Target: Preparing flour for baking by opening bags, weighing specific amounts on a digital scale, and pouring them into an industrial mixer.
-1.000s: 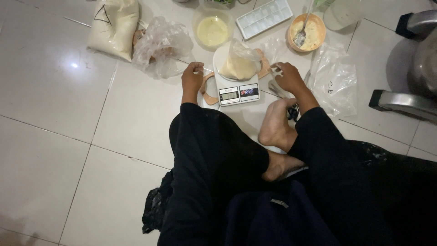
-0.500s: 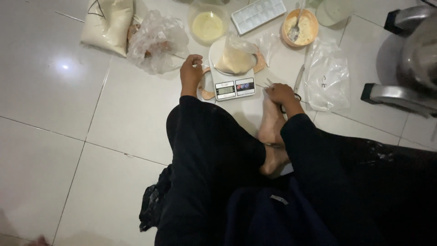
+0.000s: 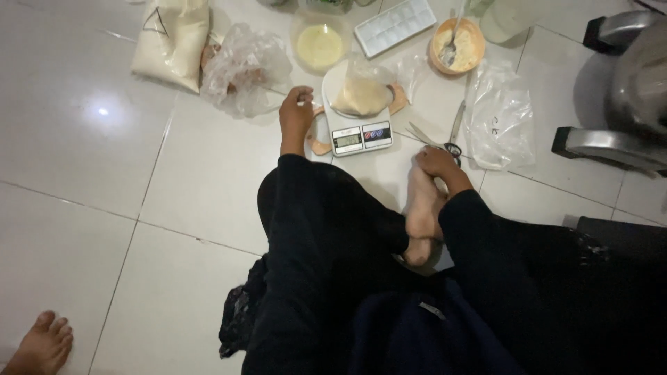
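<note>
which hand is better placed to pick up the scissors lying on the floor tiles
Right. The right hand already rests at the metal scissors, while the left hand is across the white digital kitchen scale.

Tiled floor (image 3: pixel 104 173), seated person in black.
- Left hand (image 3: pixel 295 114): curled beside the kitchen scale (image 3: pixel 358 128), which carries a clear bag of pale powder (image 3: pixel 361 90).
- Right hand (image 3: pixel 436 161): resting just beside the scissors (image 3: pixel 445 135).
- Also present: yellow-filled bowl (image 3: pixel 319 45), white ice tray (image 3: pixel 394 26), orange bowl with spoon (image 3: pixel 457 45), crumpled plastic bags (image 3: pixel 243 66), someone's bare foot (image 3: pixel 42 344) at lower left.

White scale (image 3: pixel 358 132), orange bowl (image 3: pixel 456 46), black sleeves (image 3: pixel 306 201) (pale yellow powder (image 3: pixel 361 94))
</note>
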